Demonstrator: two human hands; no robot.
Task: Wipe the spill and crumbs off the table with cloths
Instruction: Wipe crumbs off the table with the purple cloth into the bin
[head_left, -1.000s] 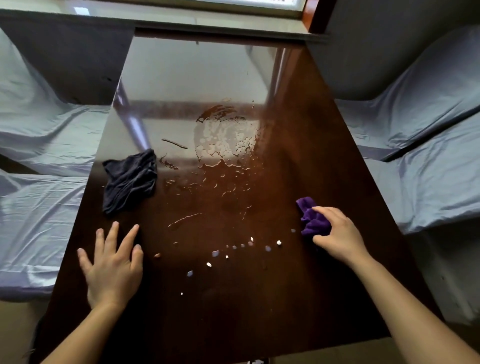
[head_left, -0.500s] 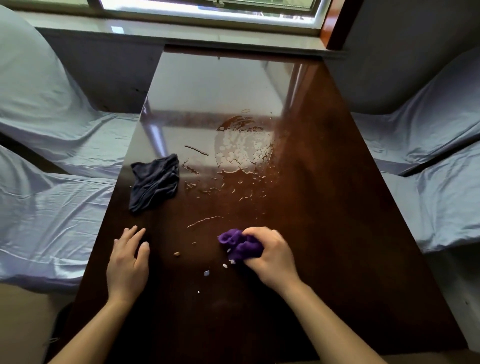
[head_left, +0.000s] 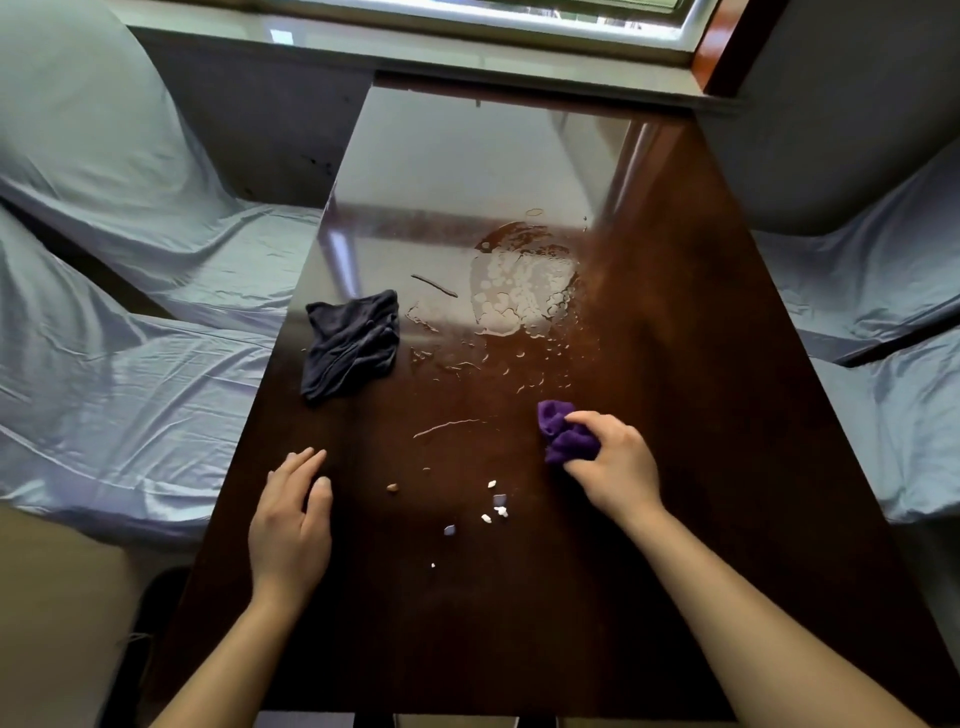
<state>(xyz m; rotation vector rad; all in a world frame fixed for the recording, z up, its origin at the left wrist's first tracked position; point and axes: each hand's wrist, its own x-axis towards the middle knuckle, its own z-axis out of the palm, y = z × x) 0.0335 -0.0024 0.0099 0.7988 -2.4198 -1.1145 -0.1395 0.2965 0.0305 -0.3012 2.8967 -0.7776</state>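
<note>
My right hand (head_left: 615, 467) grips a bunched purple cloth (head_left: 563, 432) pressed on the dark glossy table (head_left: 701, 364), right of centre. Several small white crumbs (head_left: 496, 506) lie bunched just left and below the cloth, with one brown crumb (head_left: 392, 487) farther left. A water spill (head_left: 522, 283) with scattered droplets spreads across the table's middle, beyond the cloth. A dark grey cloth (head_left: 350, 345) lies crumpled at the left edge. My left hand (head_left: 291, 525) rests flat on the table near the left edge, fingers together, holding nothing.
Seats draped in pale blue sheets flank the table on the left (head_left: 119, 332) and right (head_left: 883, 322). A window sill (head_left: 467, 47) runs along the far end. A thin streak of liquid (head_left: 447, 426) lies between the cloths.
My right hand swept the purple cloth left across the crumb line, bunching the crumbs, then moved back to the right and slightly away. My left hand's fingers closed together and stayed put.
</note>
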